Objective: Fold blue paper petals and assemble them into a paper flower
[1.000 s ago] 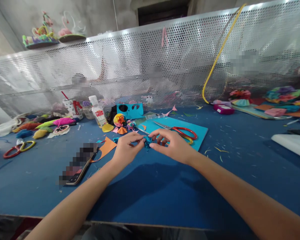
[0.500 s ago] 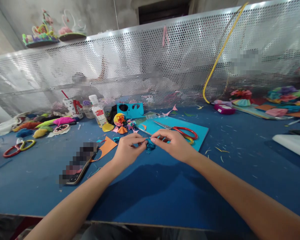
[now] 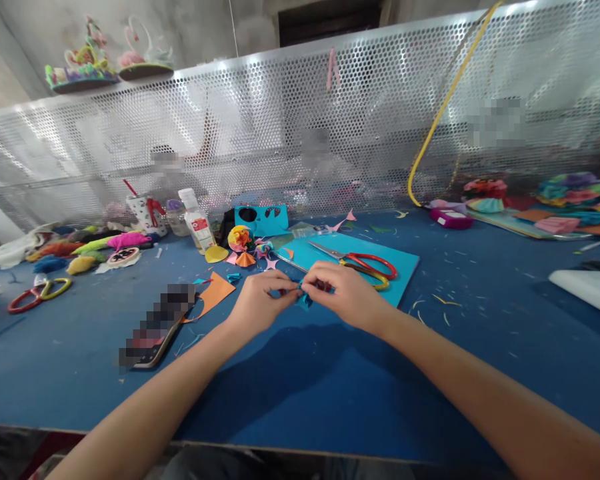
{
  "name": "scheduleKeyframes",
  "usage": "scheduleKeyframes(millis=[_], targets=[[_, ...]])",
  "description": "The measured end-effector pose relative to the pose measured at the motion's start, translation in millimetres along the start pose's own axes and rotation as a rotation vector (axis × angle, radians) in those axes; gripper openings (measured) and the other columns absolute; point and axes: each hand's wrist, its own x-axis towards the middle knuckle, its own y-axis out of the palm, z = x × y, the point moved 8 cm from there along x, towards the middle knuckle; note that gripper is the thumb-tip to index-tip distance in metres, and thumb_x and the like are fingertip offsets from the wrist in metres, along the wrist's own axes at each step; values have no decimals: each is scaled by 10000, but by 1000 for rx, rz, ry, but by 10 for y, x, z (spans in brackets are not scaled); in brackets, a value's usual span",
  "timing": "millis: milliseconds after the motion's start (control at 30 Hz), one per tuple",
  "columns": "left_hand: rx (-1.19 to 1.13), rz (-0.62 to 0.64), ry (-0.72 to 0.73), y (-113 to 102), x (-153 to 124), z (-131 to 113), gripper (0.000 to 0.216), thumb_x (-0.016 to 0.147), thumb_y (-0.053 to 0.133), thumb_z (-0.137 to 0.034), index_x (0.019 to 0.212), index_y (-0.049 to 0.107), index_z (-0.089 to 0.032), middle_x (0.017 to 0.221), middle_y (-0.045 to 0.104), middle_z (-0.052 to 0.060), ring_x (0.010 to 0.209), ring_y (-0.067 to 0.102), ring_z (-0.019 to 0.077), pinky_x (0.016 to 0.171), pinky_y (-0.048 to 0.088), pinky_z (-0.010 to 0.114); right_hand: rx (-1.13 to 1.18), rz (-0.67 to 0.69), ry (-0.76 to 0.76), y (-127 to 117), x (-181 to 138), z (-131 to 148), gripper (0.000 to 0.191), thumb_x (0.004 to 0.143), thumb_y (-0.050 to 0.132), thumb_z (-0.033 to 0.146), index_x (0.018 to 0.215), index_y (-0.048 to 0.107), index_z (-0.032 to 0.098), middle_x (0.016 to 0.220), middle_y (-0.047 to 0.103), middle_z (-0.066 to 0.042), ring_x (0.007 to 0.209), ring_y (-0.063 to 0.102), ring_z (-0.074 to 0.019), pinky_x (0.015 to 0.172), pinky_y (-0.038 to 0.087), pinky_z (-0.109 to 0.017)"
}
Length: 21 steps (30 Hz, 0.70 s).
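Between my two hands is a small crumpled blue paper piece (image 3: 305, 300), partly covered by the fingers. My left hand (image 3: 261, 301) pinches it from the left side. From the right, my right hand (image 3: 344, 293) grips it with thumb and fingertips, close against the left fingertips. Just behind the right hand, scissors with red and yellow handles (image 3: 373, 264) lie on a light blue sheet (image 3: 403, 263). Left of my left hand are an orange paper scrap (image 3: 219, 293) with a curved cut and a phone (image 3: 163, 327).
Behind stand a clear bottle (image 3: 199, 223), a multicoloured paper ball (image 3: 241, 239) and a blue card with cut-out holes (image 3: 275, 223). A second pair of scissors (image 3: 39, 292) lies at left. A perforated metal screen (image 3: 260, 127) borders the table's back, with blurred people beyond.
My fingertips have drawn closer together over the blue paper piece, which shows less now. Both hands have shifted very slightly right in view.
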Motion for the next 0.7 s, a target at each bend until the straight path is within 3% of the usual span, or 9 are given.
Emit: scheduleKeyframes(millis=[200, 367, 700], targets=[[-38, 4, -52, -11, 17, 58, 72, 695, 649, -183, 642, 696, -167, 624, 624, 16, 563, 543, 107, 511, 436, 206, -17, -7, -65, 15, -14, 35, 157, 852, 466, 248, 763, 579, 186, 763, 552, -18, 681, 507, -127, 628, 400, -252], [-55, -4, -68, -2, 11, 54, 88, 689, 653, -192, 615, 682, -154, 620, 622, 20, 563, 544, 108, 501, 434, 204, -51, -49, -124, -41, -29, 52, 79, 782, 543, 198, 842, 594, 191, 850, 581, -30, 774, 538, -147, 682, 417, -263], [-45, 16, -92, 43, -5, 87, 101, 647, 685, -193, 572, 633, -149, 584, 585, 0, 527, 535, 97, 451, 410, 183, -119, 95, -229, 89, -41, 107, 161, 882, 434, 232, 858, 589, 194, 870, 566, -49, 810, 525, -165, 710, 419, -284]])
